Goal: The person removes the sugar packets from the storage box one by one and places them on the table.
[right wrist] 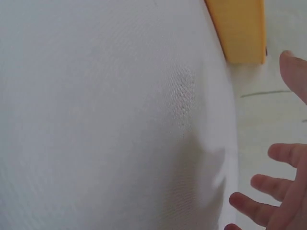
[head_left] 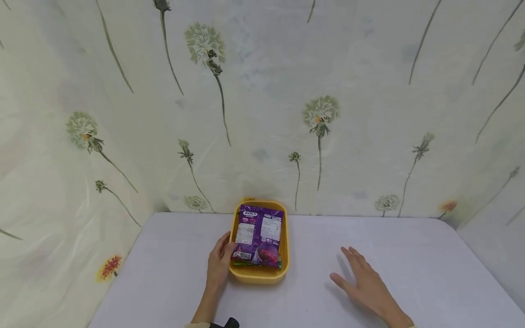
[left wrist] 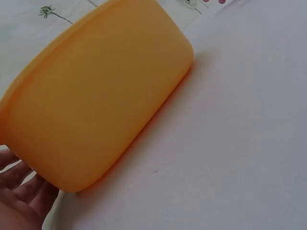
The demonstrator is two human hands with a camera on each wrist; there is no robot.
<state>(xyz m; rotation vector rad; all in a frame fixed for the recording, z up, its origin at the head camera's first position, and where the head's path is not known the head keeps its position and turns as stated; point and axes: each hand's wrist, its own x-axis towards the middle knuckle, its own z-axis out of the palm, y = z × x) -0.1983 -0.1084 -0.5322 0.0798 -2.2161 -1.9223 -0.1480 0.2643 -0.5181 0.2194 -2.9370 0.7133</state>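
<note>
The left hand (head_left: 219,260) holds the yellow basket (head_left: 258,279) at its left side, thumb over the rim and fingers along the outer wall. The right hand (head_left: 364,284) is spread wide, holds nothing and is raised above the table (head_left: 422,259), well apart from the basket.

The basket stands left of the table's middle. A purple packet (head_left: 270,228) lies in it, with the edge of a green packet (head_left: 247,263) showing underneath.

Caution: the hold is one-sided. Lifting or pulling with the left hand alone would probably tip the basket and let the purple packet slide. The left thumb is close to this packet's edge and could drag it. A forward push could run the basket into the flowered backdrop (head_left: 262,105), since the basket's far end is near the table's far edge.

Clearance: bare cloth lies between basket and right hand, and more extends to the right. Room toward the near side and the left is also bare, apart from the left arm. Beyond the basket, little room remains.
</note>
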